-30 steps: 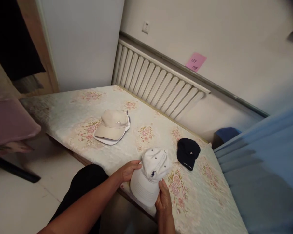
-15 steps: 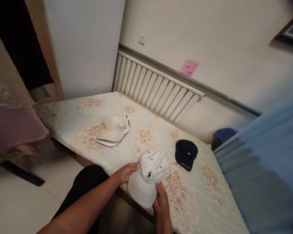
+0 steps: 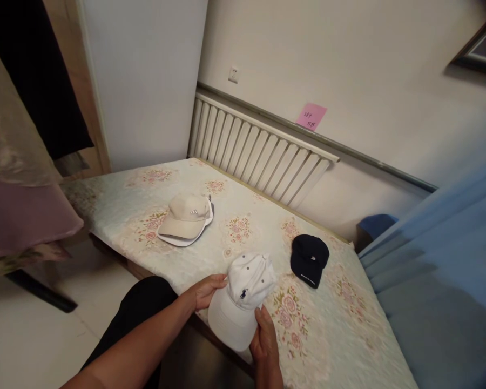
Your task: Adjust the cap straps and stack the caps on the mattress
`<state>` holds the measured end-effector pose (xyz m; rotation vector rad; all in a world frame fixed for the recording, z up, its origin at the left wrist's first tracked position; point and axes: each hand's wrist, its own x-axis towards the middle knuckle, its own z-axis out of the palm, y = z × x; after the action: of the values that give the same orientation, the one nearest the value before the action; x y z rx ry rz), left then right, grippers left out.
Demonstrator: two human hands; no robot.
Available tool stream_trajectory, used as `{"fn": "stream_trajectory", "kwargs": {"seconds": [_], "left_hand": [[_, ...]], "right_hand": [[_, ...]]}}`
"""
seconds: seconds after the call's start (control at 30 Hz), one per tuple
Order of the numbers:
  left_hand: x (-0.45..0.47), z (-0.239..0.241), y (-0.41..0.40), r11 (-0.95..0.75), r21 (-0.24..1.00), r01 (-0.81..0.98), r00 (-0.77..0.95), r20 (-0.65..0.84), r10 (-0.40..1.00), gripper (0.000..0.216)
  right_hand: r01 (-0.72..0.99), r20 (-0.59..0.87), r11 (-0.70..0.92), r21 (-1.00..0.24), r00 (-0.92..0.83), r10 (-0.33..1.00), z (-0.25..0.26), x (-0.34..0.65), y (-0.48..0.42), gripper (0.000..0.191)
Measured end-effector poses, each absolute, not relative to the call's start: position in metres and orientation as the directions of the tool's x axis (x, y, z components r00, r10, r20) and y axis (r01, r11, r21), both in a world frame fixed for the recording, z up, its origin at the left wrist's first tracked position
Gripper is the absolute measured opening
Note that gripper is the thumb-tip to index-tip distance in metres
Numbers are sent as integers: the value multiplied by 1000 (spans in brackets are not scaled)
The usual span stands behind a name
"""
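Between my two hands is a white baseball cap (image 3: 243, 297) with a small dark blue emblem, its brim pointing toward me at the table's near edge. My left hand (image 3: 209, 290) grips its left side, thumb on top and the other fingers partly hidden. On the right side, where brim meets crown, my right hand (image 3: 264, 336) is closed on it. A navy cap (image 3: 309, 258) lies to the right with its brim toward me. Farther left, a beige cap (image 3: 186, 216) rests on top of a white one, whose brim (image 3: 182, 241) shows beneath.
The caps are on a flat surface with a pale floral cover (image 3: 238, 229). Behind it stands a white radiator (image 3: 259, 154) along the wall. A blue curtain (image 3: 441, 270) hangs at right; draped cloths (image 3: 28, 216) and a chair-like leg (image 3: 44, 292) are at left.
The white cap and both hands have shifted very slightly left and down in view. The camera has tilted a little; the other caps lie where they were.
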<state>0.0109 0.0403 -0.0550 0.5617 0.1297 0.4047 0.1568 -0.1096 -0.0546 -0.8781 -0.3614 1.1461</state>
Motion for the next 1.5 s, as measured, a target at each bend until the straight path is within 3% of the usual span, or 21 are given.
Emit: {"fn": "stream_trajectory", "kwargs": {"seconds": [0.23,0.47,0.73,0.93,1.5], "left_hand": [[11,-57,41,771,544,-331,915,-14,403,26],[10,-57,42,774,543,-325,919,-12,394,30],[10,-51,40,777,538,-325,925,12,379,46],[11,-50,40,785,538,-306,939,34,342,54],[10,-47,38,794,529,-300,940,20,342,52]], "right_hand": [[-647,-207,135,-750,424,882,-54,158,-109,43],[-653,-216,116,-749,406,888,-50,157,-108,55],[-683,-193,141,-717,389,901,-52,158,-105,50],[-643,-238,100,-759,417,877,-51,157,-108,47],[-655,-193,100,-749,360,913,-38,152,-103,52]]}}
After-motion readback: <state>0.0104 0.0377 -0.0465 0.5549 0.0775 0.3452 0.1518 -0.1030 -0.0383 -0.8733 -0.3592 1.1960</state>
